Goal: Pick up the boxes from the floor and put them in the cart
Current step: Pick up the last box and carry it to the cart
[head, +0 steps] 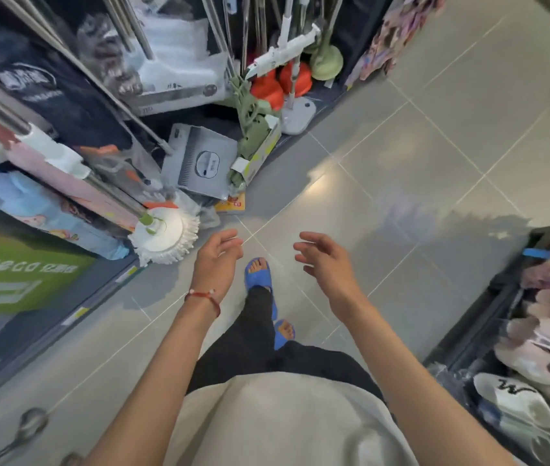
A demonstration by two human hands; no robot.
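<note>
Head view. Two boxes at the shelf foot, ahead of the hands: grey box [199, 163] and green-white box [260, 148], touching. One yellow packet [231, 206] lies just beneath them on the floor [434, 136]. One white mop head [166, 235] juts out near the left hand [218, 260]. Left hand and right hand [327, 264] both have fingers loosely spread and hold nothing.

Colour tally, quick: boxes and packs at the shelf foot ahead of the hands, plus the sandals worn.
Grey box: 1
Green-and-white box: 1
Yellow-orange pack: 1
Blue sandals: 2
Total: 5
</note>
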